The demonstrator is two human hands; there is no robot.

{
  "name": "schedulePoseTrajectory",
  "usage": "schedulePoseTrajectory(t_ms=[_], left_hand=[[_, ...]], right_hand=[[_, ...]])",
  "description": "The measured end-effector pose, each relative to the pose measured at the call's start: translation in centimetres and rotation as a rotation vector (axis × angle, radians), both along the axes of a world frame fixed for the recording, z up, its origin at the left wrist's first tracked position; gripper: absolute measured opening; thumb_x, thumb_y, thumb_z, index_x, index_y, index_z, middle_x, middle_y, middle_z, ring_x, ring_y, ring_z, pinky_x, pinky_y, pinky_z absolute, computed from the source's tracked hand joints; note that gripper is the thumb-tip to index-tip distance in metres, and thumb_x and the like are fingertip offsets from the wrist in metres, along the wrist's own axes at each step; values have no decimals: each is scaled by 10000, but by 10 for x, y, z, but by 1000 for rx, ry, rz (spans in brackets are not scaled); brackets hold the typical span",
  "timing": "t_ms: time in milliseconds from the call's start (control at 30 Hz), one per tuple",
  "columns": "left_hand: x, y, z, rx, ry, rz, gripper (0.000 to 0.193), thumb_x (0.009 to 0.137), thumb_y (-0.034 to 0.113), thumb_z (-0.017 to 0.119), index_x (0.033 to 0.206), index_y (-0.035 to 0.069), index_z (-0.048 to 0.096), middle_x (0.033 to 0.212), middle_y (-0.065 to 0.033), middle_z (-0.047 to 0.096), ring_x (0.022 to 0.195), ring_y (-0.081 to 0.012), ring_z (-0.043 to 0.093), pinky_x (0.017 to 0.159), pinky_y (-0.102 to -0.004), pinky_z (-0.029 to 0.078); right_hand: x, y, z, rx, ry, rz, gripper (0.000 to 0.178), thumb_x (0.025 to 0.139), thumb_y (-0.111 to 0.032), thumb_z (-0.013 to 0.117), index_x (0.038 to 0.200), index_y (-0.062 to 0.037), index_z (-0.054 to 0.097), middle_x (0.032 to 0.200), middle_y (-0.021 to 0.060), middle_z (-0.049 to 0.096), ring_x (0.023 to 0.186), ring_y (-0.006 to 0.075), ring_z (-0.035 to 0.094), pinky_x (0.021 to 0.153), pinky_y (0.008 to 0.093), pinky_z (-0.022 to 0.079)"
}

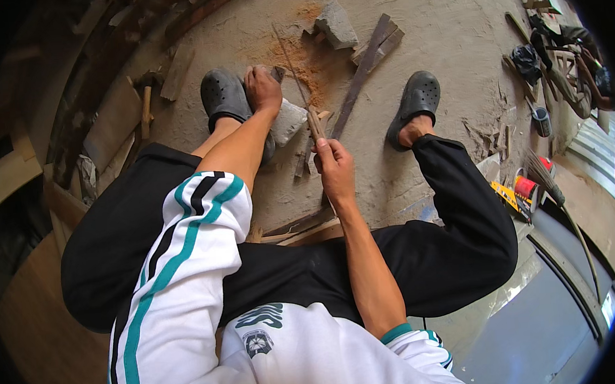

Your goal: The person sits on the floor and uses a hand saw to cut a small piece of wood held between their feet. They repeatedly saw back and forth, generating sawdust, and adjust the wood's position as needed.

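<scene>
Narrow wooden-handled saw (314,121), tip forward

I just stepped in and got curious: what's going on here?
A person sits low over a dusty floor. Their right hand holds what looks like a thin-bladed saw by its handle. The left hand grips a dark piece, probably wood, beside the left shoe. Orange-brown dust lies near the blade, with a grey block and wood strips beyond.
</scene>
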State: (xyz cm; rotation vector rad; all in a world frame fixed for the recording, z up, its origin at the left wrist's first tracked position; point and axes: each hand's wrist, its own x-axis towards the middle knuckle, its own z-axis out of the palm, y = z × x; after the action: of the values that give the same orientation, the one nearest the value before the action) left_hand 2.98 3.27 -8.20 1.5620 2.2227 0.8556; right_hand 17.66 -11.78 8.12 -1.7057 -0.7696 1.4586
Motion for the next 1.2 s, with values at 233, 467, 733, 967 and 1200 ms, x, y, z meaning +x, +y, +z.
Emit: schedulePoseTrajectory(t_ms=[233, 467, 733, 967, 1200], left_hand=[[7, 6, 9, -158, -85, 136, 242, 965, 199, 407, 1128, 96, 553, 1023, -267, 653, 954, -464, 616, 798, -520, 471], [7, 11, -2, -3, -160, 175, 249, 964, 161, 403, 1143, 55, 540, 1081, -240, 628, 997, -448, 588, 849, -488, 458], [-1, 21, -10, 32, -189, 212, 231, 947, 126, 433, 1111, 46, 574, 1091, -225, 607, 1028, -426, 564, 877, -468, 448], [-10, 27, -27, 248, -36, 176, 210, 872, 42, 489, 1071, 49, 557, 1032, -221, 573, 977, -432, 545, 856, -472, 448], [-1, 27, -31, 168, -62, 293, 202, 856, 53, 489, 1031, 67, 589, 1012, -174, 615, 984, -385, 577, 847, -454, 467]], right_hand=[[10, 15, 7, -76, 17, 40, 362, 992, -321, 556, 821, -10, 622, 605, -32, 466, 539, 56, 398, 490, 244, 294], [14, 14, -1, -89, -96, 122, 371, 971, -325, 572, 796, -3, 629, 595, 10, 514, 571, 89, 449, 526, 279, 359], [14, 9, 9, -55, -172, 165, 366, 966, -313, 578, 793, 6, 627, 582, 38, 514, 569, 100, 453, 528, 292, 373], [12, 4, 14, -76, -179, 194, 356, 963, -298, 584, 799, 16, 624, 572, 45, 507, 560, 102, 447, 520, 297, 372], [8, 7, 20, -109, -202, 198, 351, 967, -290, 581, 814, 23, 625, 587, 55, 520, 567, 115, 463, 530, 307, 384]])
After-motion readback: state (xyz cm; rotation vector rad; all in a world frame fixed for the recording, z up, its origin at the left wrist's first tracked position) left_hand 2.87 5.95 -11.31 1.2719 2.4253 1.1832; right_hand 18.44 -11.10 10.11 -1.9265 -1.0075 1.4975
